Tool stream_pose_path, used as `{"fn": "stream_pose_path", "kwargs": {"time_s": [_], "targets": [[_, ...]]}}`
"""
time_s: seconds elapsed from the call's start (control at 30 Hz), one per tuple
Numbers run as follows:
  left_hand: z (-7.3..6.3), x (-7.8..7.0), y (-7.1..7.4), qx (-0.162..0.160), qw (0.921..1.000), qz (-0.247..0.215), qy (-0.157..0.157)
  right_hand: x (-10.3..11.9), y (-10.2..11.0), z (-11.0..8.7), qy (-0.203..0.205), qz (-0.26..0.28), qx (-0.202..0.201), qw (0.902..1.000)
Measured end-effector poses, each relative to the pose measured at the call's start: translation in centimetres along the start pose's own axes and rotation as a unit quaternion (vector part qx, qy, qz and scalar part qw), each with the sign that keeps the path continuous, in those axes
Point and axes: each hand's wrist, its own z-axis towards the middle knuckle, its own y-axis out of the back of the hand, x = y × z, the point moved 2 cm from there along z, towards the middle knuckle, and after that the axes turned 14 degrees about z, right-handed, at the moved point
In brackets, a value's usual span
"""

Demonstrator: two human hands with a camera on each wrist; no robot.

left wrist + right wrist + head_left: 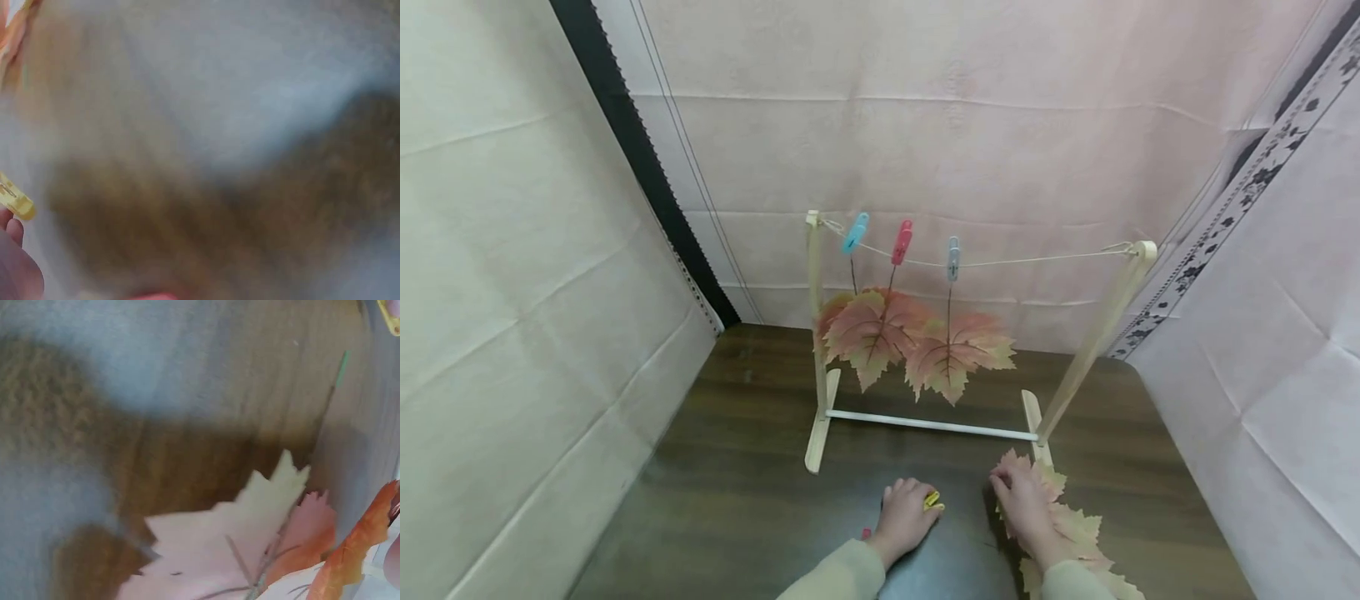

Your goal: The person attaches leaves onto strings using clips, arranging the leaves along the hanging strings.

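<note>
Yellow clothespin (933, 501) sits pinched in the left hand (906, 515), the right hand (1024, 504) pinching a leaf (353, 553).

My left hand (906, 514) holds a yellow clothespin (933, 501), my right hand (1026, 507) pinches a leaf (1051, 482); pegged leaves (961, 354) hang from the string (1045, 259).

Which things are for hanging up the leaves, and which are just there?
Probably for the job:
yellow peg, in the left hand
loose leaves, at the right hand
wooden stand
string
three pegs
hanging leaves

Seem just there:
pale cloth walls
brown table

Pink thing by the left hand: too hidden to tell.
</note>
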Motion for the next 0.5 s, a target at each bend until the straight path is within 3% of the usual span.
{"fn": "stream_pose_path", "kwargs": {"time_s": [0.23,0.4,0.5], "targets": [[2.3,0.9,2.6,0.000,0.9963,-0.063,0.059,0.4,1.2,1.5,-0.017,0.025,0.000,0.9995],[4.3,1.5,4.7,-0.050,0.9890,-0.118,0.075,1.4,2.3,2.9,-0.035,0.063,-0.010,0.9974],[5.4,1.6,6.3,-0.063,0.9803,-0.170,0.079,2.1,2.9,3.6,-0.045,0.074,-0.021,0.9960]]}}
